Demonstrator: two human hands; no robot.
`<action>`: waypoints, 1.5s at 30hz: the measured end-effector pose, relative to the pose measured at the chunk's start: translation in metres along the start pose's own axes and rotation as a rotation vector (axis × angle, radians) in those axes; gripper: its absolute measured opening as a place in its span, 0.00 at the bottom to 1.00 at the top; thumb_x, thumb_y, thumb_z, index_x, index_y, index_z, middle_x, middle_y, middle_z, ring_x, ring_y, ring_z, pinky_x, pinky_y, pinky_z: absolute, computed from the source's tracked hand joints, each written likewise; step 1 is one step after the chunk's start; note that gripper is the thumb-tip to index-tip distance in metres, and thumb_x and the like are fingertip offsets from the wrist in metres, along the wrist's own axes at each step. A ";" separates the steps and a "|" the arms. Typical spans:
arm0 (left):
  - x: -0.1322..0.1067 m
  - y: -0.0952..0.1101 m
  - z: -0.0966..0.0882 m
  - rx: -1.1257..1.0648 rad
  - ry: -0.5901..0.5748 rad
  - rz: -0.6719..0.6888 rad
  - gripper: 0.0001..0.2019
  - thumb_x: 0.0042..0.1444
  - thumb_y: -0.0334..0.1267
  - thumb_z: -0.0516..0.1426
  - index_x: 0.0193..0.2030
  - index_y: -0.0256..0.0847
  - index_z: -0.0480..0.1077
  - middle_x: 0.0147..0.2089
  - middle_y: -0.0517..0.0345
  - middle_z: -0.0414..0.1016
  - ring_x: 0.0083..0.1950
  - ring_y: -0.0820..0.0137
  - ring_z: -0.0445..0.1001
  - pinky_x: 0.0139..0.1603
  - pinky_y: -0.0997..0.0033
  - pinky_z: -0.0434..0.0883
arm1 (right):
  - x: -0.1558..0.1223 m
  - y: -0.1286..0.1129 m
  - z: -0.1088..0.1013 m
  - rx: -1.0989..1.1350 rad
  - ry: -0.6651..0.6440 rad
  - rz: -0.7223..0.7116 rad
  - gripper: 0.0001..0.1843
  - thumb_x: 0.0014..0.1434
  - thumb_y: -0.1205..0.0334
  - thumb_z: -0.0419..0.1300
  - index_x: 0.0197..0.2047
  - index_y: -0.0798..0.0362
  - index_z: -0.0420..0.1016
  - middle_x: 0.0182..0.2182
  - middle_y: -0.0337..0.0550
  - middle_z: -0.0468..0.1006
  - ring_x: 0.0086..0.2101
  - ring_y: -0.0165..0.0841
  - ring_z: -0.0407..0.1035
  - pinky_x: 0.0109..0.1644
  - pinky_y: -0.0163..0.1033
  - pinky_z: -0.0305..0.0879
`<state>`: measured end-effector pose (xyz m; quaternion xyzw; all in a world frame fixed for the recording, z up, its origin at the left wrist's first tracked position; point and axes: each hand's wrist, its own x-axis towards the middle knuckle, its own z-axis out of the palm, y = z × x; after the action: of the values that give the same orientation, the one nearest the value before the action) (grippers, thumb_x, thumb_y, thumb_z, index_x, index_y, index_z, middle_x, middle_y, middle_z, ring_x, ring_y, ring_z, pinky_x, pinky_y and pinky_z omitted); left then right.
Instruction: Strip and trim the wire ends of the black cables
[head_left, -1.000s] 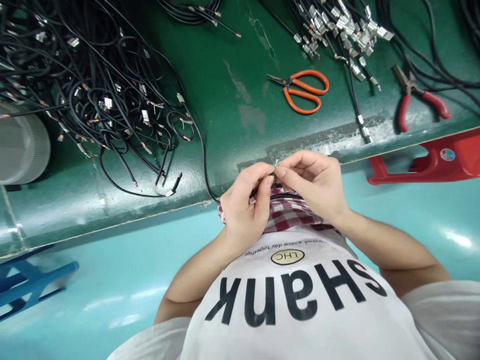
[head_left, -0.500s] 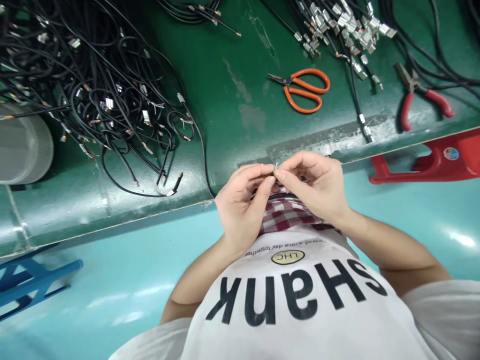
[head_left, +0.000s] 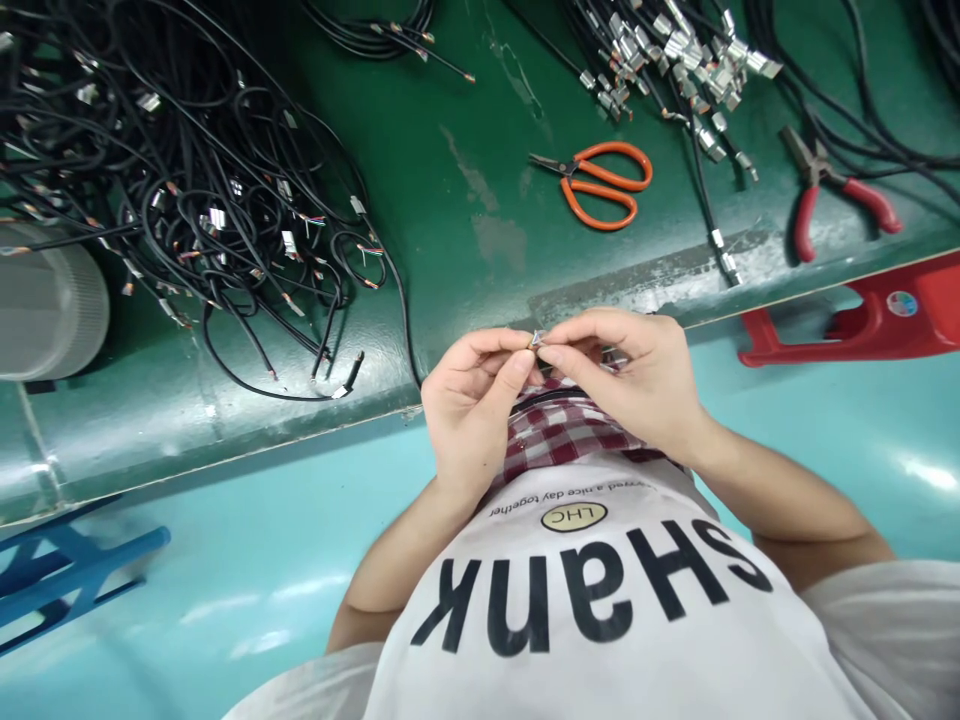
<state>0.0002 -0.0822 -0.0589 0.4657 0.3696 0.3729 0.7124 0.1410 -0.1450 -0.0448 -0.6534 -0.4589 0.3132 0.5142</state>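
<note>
My left hand [head_left: 469, 410] and my right hand [head_left: 630, 375] meet at the near edge of the green bench [head_left: 465, 230], fingertips pinched together. Between them sits a small metal connector [head_left: 535, 339] at the end of a black cable [head_left: 405, 300] that runs off to the left pile. Both hands are closed on that cable end. The fingers hide most of the connector.
A tangled heap of black cables [head_left: 187, 190] covers the bench's left. A bundle of cables with metal ends [head_left: 675, 60] lies at the back right. Orange scissors [head_left: 600, 185] and red pliers [head_left: 832, 195] lie on the bench. A grey cylinder [head_left: 45, 300] stands at the left; a red stool [head_left: 862, 320] at the right.
Both hands have shifted slightly left and down while staying pinched on the cable end. Nothing on the bench has moved.
</note>
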 end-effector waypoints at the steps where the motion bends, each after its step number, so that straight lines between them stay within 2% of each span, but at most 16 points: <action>1: 0.000 0.000 -0.001 -0.001 0.002 -0.016 0.05 0.57 0.32 0.65 0.41 0.40 0.77 0.37 0.58 0.77 0.33 0.77 0.74 0.39 0.76 0.73 | 0.000 0.000 0.000 -0.014 0.003 -0.013 0.04 0.63 0.63 0.64 0.37 0.51 0.81 0.34 0.40 0.82 0.32 0.30 0.74 0.36 0.36 0.69; 5: 0.002 0.000 -0.003 -0.031 0.004 -0.075 0.06 0.55 0.34 0.66 0.40 0.39 0.76 0.35 0.58 0.75 0.32 0.77 0.72 0.38 0.76 0.71 | 0.000 0.001 -0.001 -0.067 0.004 -0.055 0.04 0.64 0.64 0.63 0.37 0.51 0.80 0.36 0.40 0.80 0.36 0.32 0.73 0.39 0.37 0.68; 12: 0.007 0.002 -0.005 -0.113 -0.048 -0.208 0.08 0.54 0.36 0.67 0.38 0.38 0.74 0.31 0.59 0.70 0.31 0.76 0.68 0.35 0.77 0.68 | -0.002 0.002 0.001 -0.237 0.038 -0.155 0.04 0.66 0.64 0.59 0.39 0.51 0.76 0.36 0.42 0.78 0.33 0.31 0.69 0.39 0.38 0.64; 16: 0.009 0.002 -0.007 -0.172 -0.111 -0.265 0.08 0.55 0.36 0.66 0.39 0.37 0.74 0.30 0.59 0.67 0.31 0.77 0.65 0.34 0.77 0.66 | 0.002 0.009 0.004 -0.165 0.027 -0.094 0.05 0.66 0.63 0.59 0.37 0.53 0.74 0.34 0.40 0.75 0.26 0.27 0.64 0.35 0.37 0.62; 19: 0.011 0.003 -0.008 -0.223 -0.139 -0.307 0.08 0.56 0.35 0.66 0.40 0.36 0.75 0.31 0.59 0.66 0.31 0.78 0.65 0.34 0.77 0.65 | 0.003 0.011 0.004 -0.117 0.008 -0.047 0.06 0.66 0.62 0.59 0.37 0.53 0.74 0.33 0.40 0.75 0.26 0.27 0.64 0.33 0.37 0.62; 22: 0.012 0.004 -0.008 -0.239 -0.120 -0.335 0.10 0.53 0.36 0.68 0.39 0.37 0.74 0.29 0.60 0.66 0.30 0.78 0.63 0.33 0.78 0.65 | 0.003 0.008 0.004 -0.086 0.001 -0.044 0.06 0.65 0.62 0.60 0.37 0.53 0.74 0.34 0.40 0.76 0.26 0.27 0.64 0.33 0.37 0.62; 28: 0.013 0.006 -0.006 -0.227 -0.086 -0.302 0.09 0.53 0.36 0.68 0.37 0.36 0.74 0.29 0.60 0.67 0.29 0.79 0.63 0.33 0.78 0.64 | 0.001 0.001 0.004 -0.067 -0.017 -0.045 0.05 0.66 0.64 0.61 0.38 0.54 0.77 0.35 0.40 0.77 0.28 0.26 0.66 0.35 0.36 0.63; 36: 0.009 0.005 -0.003 -0.171 -0.025 -0.201 0.07 0.56 0.35 0.66 0.37 0.36 0.74 0.34 0.57 0.69 0.30 0.77 0.66 0.32 0.76 0.65 | 0.003 0.004 0.006 -0.102 0.073 -0.145 0.02 0.63 0.67 0.64 0.36 0.54 0.79 0.32 0.37 0.78 0.28 0.25 0.67 0.34 0.33 0.64; 45: 0.008 0.005 0.000 -0.167 -0.069 -0.193 0.06 0.59 0.36 0.63 0.38 0.36 0.70 0.36 0.59 0.66 0.29 0.78 0.65 0.31 0.76 0.63 | 0.002 0.001 0.006 -0.138 0.020 -0.173 0.04 0.64 0.68 0.61 0.37 0.55 0.76 0.32 0.39 0.75 0.29 0.26 0.67 0.36 0.34 0.64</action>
<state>0.0030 -0.0736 -0.0553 0.3794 0.3556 0.3159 0.7936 0.1369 -0.1408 -0.0477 -0.6483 -0.5289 0.2290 0.4975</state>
